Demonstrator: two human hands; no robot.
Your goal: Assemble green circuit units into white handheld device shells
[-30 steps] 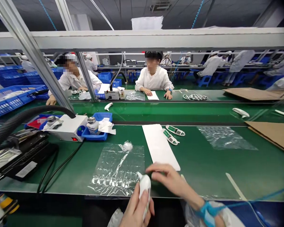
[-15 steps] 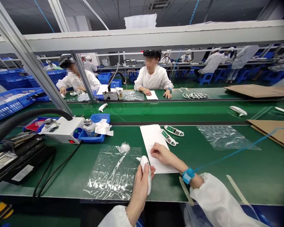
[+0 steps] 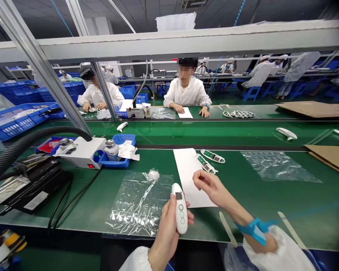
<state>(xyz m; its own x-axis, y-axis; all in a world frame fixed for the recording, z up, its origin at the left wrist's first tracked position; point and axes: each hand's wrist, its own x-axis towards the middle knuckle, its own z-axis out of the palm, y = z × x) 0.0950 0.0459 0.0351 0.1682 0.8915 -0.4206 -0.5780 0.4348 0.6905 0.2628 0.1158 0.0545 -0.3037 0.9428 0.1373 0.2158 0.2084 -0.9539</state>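
Note:
My left hand [image 3: 169, 226] grips a white handheld device [image 3: 180, 207] with a small screen and round buttons facing me, held above the near edge of the green bench. My right hand [image 3: 211, 188] hovers just to its right over a white sheet [image 3: 190, 169], its fingers pinched together; whether anything is between them I cannot make out. A blue wrist strap [image 3: 255, 229] circles my right wrist. Two opened device halves with green boards [image 3: 210, 160] lie beyond the sheet.
A clear plastic sheet [image 3: 142, 201] lies left of my hands, another [image 3: 277, 167] to the right. A blue tray with a bottle [image 3: 115, 150], a white box [image 3: 83, 150] and a black machine [image 3: 31, 184] stand at left. Cardboard [image 3: 332, 156] lies far right. Other workers in white sit across the belt [image 3: 186, 131].
My left hand turned the white device so its screen and buttons face me. My right hand lifted off the white sheet and moved slightly right.

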